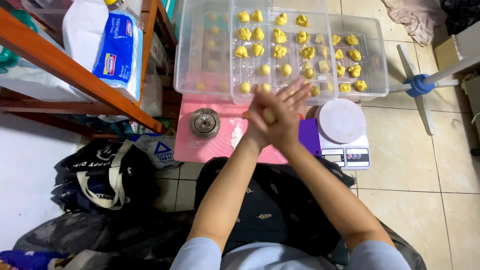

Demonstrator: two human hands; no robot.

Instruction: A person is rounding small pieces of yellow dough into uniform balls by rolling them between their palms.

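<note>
Item: small yellow dough ball. We're pressing it btwn both palms, left hand & right hand flat, equally near, fingers pointing toward clear plastic tray.

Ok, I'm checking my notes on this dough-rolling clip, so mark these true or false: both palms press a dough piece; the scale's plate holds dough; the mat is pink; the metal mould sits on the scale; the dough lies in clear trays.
1. Left hand and right hand press a yellow dough piece between the palms: true.
2. The scale holds dough: false, its white plate is bare.
3. The mat is pink: true.
4. The metal mould sits on the scale: false, it is on the mat.
5. Dough pieces lie in clear trays: true.
</note>
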